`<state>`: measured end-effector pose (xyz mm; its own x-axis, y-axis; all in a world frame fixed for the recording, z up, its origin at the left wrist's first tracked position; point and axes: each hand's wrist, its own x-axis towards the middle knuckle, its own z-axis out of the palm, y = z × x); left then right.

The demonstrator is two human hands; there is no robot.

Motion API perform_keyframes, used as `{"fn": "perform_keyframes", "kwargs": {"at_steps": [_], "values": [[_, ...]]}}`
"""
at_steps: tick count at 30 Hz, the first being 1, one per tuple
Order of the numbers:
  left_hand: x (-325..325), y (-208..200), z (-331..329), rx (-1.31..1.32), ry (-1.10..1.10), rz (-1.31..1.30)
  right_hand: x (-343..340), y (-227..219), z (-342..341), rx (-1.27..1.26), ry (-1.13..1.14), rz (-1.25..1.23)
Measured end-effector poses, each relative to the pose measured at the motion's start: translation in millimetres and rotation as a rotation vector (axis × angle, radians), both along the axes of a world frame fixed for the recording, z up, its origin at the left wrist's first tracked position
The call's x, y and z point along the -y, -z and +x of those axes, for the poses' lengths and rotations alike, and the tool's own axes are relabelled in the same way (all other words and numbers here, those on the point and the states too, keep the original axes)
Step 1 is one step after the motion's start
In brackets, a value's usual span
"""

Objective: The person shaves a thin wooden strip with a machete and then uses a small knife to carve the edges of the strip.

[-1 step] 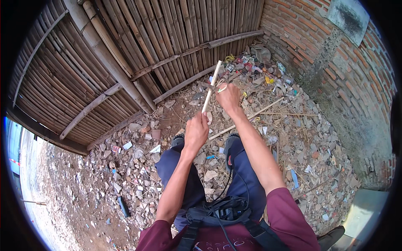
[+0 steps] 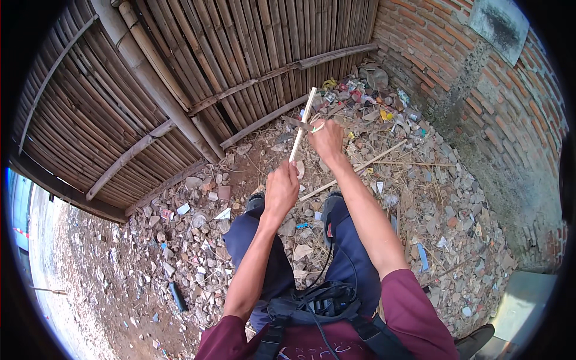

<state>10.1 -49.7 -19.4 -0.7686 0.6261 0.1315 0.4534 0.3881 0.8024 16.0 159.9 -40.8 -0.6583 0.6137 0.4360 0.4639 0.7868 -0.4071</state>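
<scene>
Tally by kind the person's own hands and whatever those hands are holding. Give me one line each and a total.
Hands: 2 (left hand, right hand)
Pale strip, in the left hand: 1
Knife, in the right hand: 1
Total: 4

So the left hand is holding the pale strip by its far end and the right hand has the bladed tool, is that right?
Not quite: the left hand holds the pale strip by its near end, the one closest to the person's body, as the head view shows. The right hand does have the bladed tool.
</scene>
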Motion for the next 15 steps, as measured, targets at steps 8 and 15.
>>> {"fn": "perform_keyframes", "kwargs": {"at_steps": [8,15], "values": [[5.5,1.8,-6.1,-0.068,-0.028,0.008,6.8,3.8,-14.0,-0.102,0.003,0.004],[25.5,12.0,42.8,0.025,0.172,0.064,-84.0,22.4,16.8,0.044,0.385,-0.254]]}}
